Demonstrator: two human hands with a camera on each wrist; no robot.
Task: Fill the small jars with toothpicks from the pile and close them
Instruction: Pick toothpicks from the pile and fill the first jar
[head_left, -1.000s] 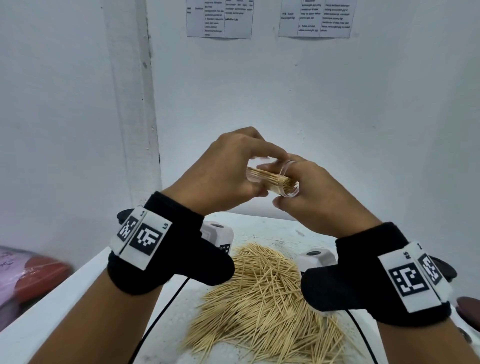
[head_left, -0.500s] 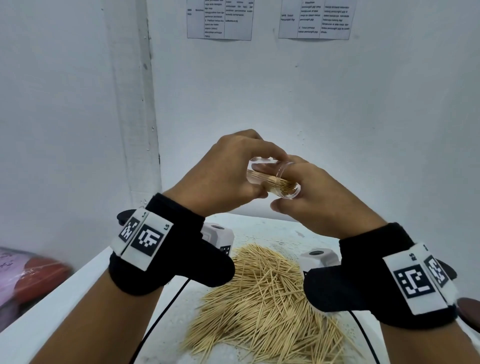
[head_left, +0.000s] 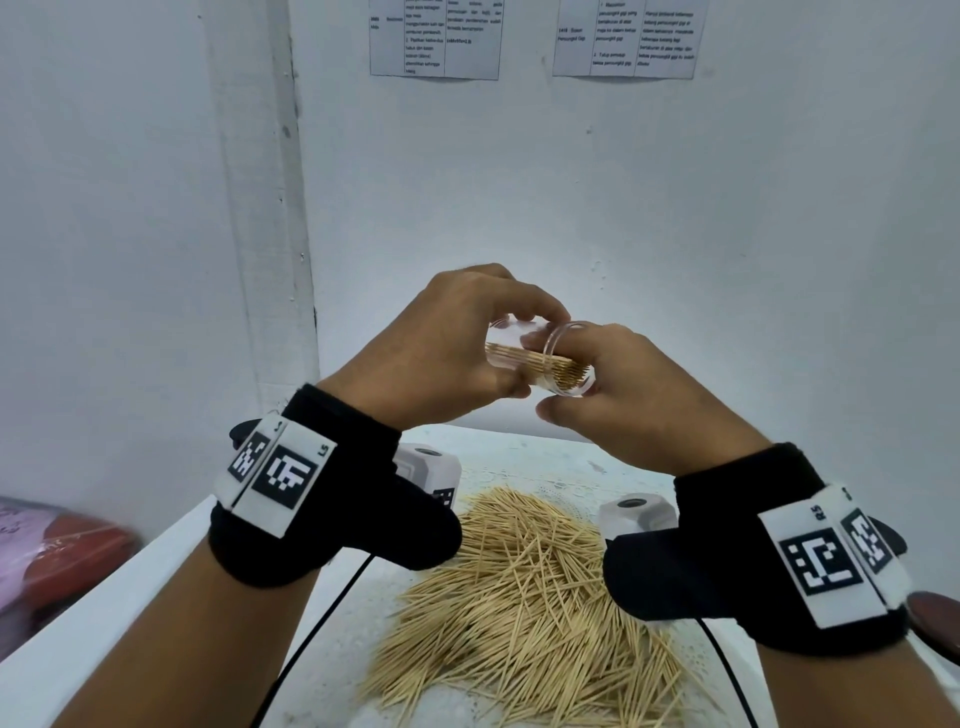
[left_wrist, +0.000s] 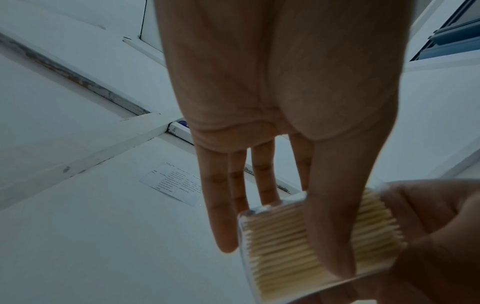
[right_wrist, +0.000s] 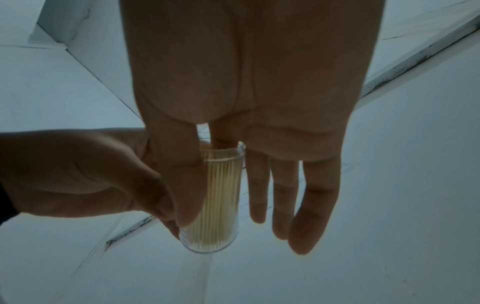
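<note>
The left hand (head_left: 447, 353) has its fingers (head_left: 535, 306) curled over the closed end of a small clear jar (head_left: 519, 358), thumb underneath, pinching it on its side in the air above the worktop (head_left: 93, 639). The right hand (head_left: 639, 395) meets it at the open mouth: the thumb lies along the jar's wall and the index finger sits at the rim, while the other three fingers hang straight and touch nothing, as the right wrist view shows. Inside, a bundle of toothpicks (head_left: 550, 364) lies packed side by side and fills roughly the lower half of the bore; the tips reach the mouth.

By my reading, this jar is partly filled and not yet closed; no lid shows in any view. Below the hands, near on the worktop, the pile (head_left: 524, 613) is large, so plenty of filling is left. I cannot see any other jars.
</note>
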